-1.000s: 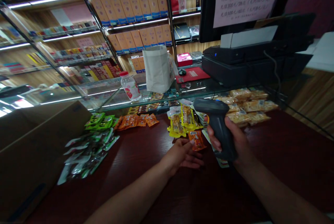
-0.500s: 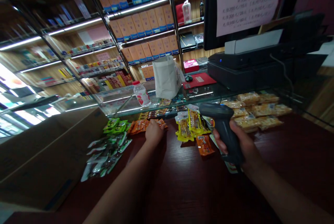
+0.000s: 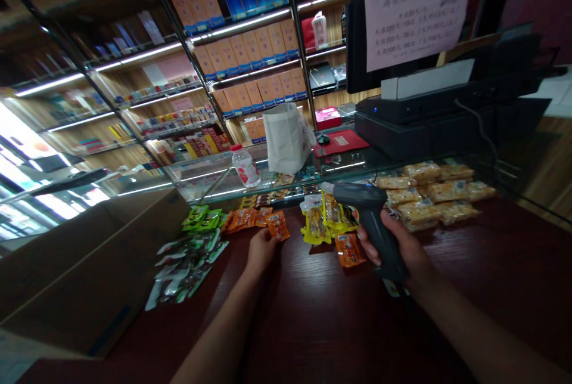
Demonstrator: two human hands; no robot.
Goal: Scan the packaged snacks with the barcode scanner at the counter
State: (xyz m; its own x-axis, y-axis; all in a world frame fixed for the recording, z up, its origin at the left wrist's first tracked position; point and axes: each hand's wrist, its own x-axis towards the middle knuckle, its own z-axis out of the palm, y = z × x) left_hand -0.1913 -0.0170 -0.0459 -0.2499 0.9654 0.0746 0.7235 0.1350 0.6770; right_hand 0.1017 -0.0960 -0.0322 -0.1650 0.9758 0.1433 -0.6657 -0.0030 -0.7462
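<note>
My left hand [image 3: 263, 251] rests on the dark red wooden counter [image 3: 313, 318], its fingertips at the lower end of an orange snack packet [image 3: 277, 225]; I cannot tell whether they grip it. My right hand [image 3: 397, 250] is closed around the handle of a black handheld barcode scanner [image 3: 370, 220]. The scanner's head points left, just above yellow vacuum-packed snacks [image 3: 315, 223]. A smaller orange packet [image 3: 350, 250] lies below the scanner's head, to the left of my right hand.
A cardboard box [image 3: 89, 276] stands at the left, beside green packets [image 3: 199, 218] and silvery packets [image 3: 187, 268]. Pale snack bags [image 3: 429, 199] lie at the right. Behind is a glass display case [image 3: 286, 178] holding a plastic bottle [image 3: 245, 166], a white paper bag [image 3: 286, 138] and a black printer [image 3: 402, 127].
My left hand has drawn back toward me from the orange packets, and one packet appears to have shifted with it. The scanner's head has turned further left, and the view has shifted slightly.
</note>
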